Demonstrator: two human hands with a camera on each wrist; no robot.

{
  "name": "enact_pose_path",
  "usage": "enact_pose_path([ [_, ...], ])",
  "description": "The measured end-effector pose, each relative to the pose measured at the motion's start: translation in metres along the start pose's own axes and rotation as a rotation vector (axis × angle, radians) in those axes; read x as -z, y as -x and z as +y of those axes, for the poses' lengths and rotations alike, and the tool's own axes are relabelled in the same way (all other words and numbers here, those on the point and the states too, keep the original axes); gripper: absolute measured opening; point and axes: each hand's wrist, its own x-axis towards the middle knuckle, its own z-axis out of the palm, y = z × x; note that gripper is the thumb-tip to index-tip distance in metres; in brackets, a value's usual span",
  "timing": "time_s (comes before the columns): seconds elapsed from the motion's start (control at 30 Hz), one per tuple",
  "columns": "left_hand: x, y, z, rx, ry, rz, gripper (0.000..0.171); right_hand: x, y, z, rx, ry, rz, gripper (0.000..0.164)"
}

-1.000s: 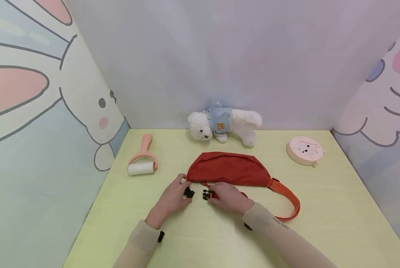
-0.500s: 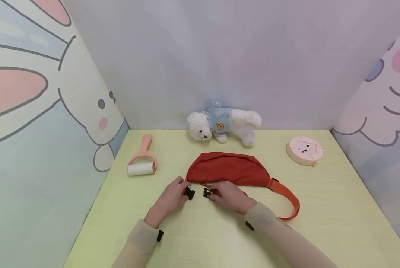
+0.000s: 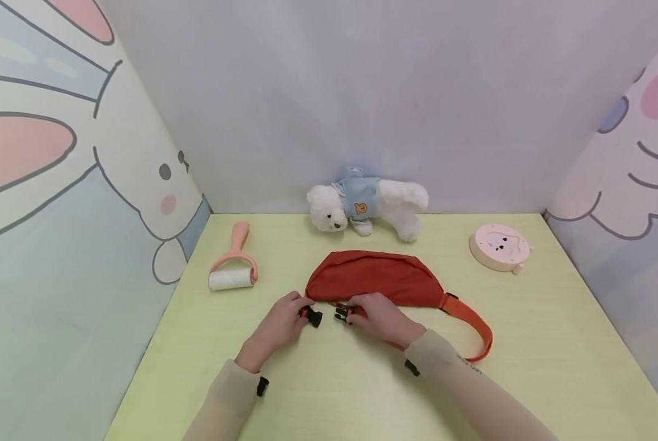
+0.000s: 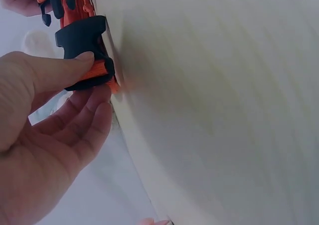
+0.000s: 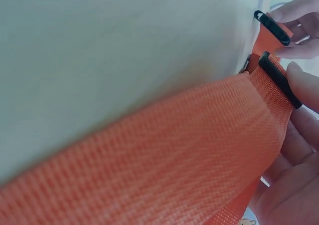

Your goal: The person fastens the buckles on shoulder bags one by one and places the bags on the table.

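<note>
Red fabric waist bag (image 3: 375, 280) between counter's (image 3: 334, 398) side edges; likely light, floppy. Left hand (image 3: 278, 326) pinches black plastic socket (image 4: 79, 38), right hand (image 3: 385, 321) black pronged clip (image 3: 342, 313): likely stiff, best holds.

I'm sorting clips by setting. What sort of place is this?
Probably a small tabletop booth with childlike decor: a pale yellow table, cartoon-printed side walls and a white plush bear.

A pale yellow-green table (image 3: 329, 404) meets a plain lilac-grey back wall (image 3: 252, 92); the left wall (image 3: 48, 318) bears a large cartoon rabbit (image 3: 133, 153), the right wall (image 3: 638, 282) another cartoon figure (image 3: 616, 171).
</note>
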Motion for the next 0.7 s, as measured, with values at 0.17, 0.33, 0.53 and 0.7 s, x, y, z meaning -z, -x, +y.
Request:
enact_pose_path([
  [0.17, 0.001, -0.002, 0.0, 0.008, 0.027, 0.005, 0.031, 0.004, 0.0, -0.001, -0.011, -0.022, -0.001, 0.025],
  [0.33, 0.0, -0.004, 0.0, 0.013, 0.042, 0.017, 0.027, 0.007, 0.0, -0.001, -0.001, -0.025, 0.004, 0.024],
  [0.53, 0.0, -0.005, 0.0, 0.041, 0.072, 0.025, 0.026, 0.012, 0.001, -0.003, 0.019, -0.04, 0.0, 0.026],
  [0.7, 0.001, -0.006, 0.001, 0.062, 0.088, 0.036, 0.029, 0.011, 0.0, -0.003, 0.024, -0.041, -0.029, 0.03],
])
